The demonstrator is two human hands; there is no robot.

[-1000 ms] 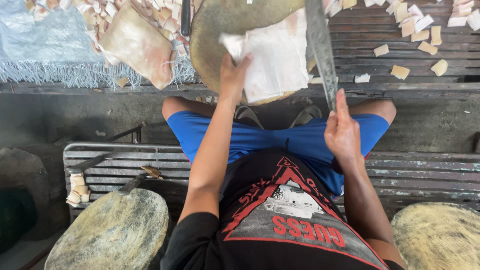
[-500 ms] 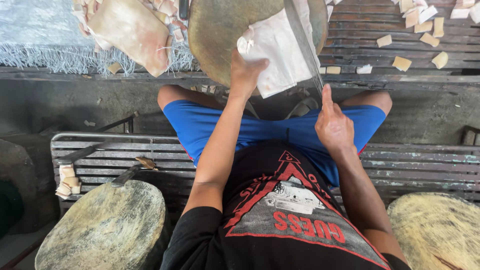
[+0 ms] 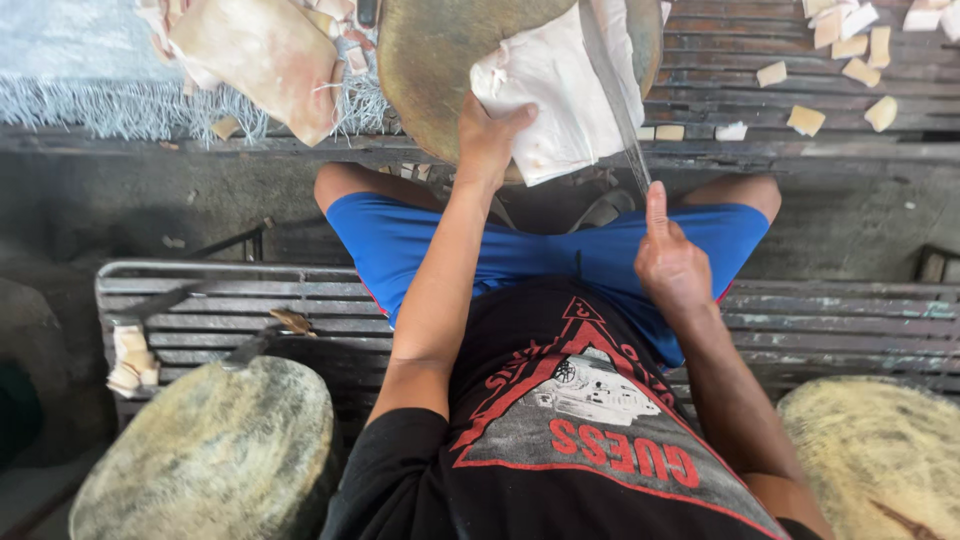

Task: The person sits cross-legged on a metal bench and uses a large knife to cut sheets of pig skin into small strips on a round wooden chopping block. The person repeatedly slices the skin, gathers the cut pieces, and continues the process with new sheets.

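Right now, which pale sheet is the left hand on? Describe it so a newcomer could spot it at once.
Start at the round chopping block at the top centre, beyond the knees. On its near edge lies a white sheet, pinned by the left hand, with the long blade held by the right hand crossing it. Unlike the tan slab to the left and the small cubes to the right, it is large and pure white.

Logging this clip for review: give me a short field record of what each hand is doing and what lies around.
left hand: presses a pale white slab onto a round wooden chopping block
right hand: grips a long knife, blade laid across the slab
surroundings: small cut cubes on the slatted bench; larger pale piece at upper left
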